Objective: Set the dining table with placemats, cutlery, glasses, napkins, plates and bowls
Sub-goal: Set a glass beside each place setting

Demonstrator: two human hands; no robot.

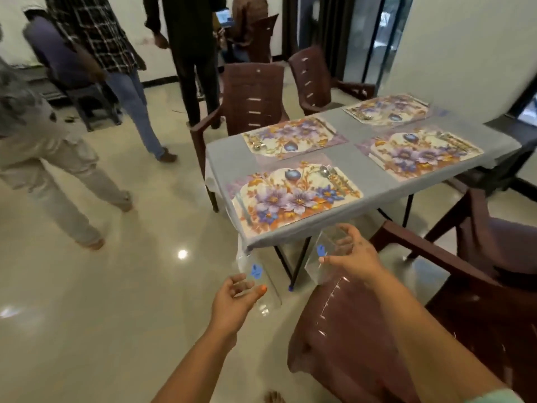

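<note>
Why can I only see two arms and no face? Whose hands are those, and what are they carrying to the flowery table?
The camera sits on a person's head and looks forward and down, so you see what they see: their own two arms, not their face. There is just this one picture, from that head camera.

The left hand grips a clear glass with a blue mark on it. The right hand grips another clear glass like it. Both are held in the air, just short of the table.

The table has a grey cloth and four flowery placemats. The nearest placemat has a spoon and fork lying on it, and the others seem to have cutlery too, though it is blurry. No glasses stand on the table yet. Brown chairs stand around it, and other people walk behind.
</note>
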